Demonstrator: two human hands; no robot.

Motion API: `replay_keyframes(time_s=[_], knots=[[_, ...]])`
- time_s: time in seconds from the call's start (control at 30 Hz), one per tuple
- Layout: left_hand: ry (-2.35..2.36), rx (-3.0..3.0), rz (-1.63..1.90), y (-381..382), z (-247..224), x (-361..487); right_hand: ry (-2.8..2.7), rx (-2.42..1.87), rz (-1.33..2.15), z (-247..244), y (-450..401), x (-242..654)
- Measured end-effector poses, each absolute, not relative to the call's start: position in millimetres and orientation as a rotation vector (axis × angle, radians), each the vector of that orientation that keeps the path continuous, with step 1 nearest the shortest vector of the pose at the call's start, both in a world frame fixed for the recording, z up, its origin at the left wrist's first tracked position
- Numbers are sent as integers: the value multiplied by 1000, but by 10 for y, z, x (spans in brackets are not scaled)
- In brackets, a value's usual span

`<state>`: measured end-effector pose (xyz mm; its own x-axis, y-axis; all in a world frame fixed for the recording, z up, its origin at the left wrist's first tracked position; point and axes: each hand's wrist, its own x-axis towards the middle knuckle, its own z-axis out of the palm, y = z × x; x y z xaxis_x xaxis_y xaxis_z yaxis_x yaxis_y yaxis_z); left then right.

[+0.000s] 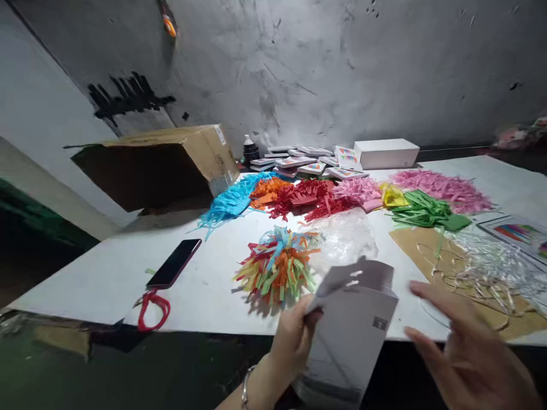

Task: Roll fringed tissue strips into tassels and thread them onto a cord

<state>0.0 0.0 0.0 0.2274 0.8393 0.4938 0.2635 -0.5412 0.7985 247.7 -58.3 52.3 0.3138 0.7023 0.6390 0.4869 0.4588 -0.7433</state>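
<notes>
My left hand (299, 330) grips the upper left edge of a white cardboard box (350, 336), its thumb and fingers closed on the side wall. The box is tilted at the table's front edge, with its end flap standing up at the top. To the right of the box, my right hand (461, 341) is apart from it, thumb and fingers spread, a little blurred by motion. A multicoloured paper-strip pompom (280, 265) lies on the table just beyond my left hand. Behind the box is a crumpled clear plastic bag (346, 236).
Bundles of cut paper in blue (233, 199), red (303, 196), green (427, 210) and pink (444, 188) line the back. Flat printed boxes (307, 161) are piled behind them. A large open carton (209, 154) stands left, with a phone (175, 263) in front. Cord (482, 290) lies right.
</notes>
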Motion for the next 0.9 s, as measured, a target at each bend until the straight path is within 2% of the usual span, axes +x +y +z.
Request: replay_keyframes(time_s=[0.13,0.23,0.4,0.5,0.57,0.73,0.9], knots=[[970,1840,1310,77,89,-122,-1113,-1238,832,-161,-692,2203],[951,1784,1300,21,23,6,-952,-1308,1164,-366,-742,2046],[1053,1519,1289,-219,-399,288,-831,-1244,1009,-232,-650,2066],[1151,1458,1204,-230,-579,190,-997,-1287,837,-274,-596,2095],[1221,1465,1205,-160,-585,70,-1115,-1313,762,-382,-591,2075],[1432,1424,1503,-14,-410,39,-1120,-1328,766,-506,-634,1977],[1254,1489,1473,7,-300,236,-825,-1346,861,-396,-596,2054]])
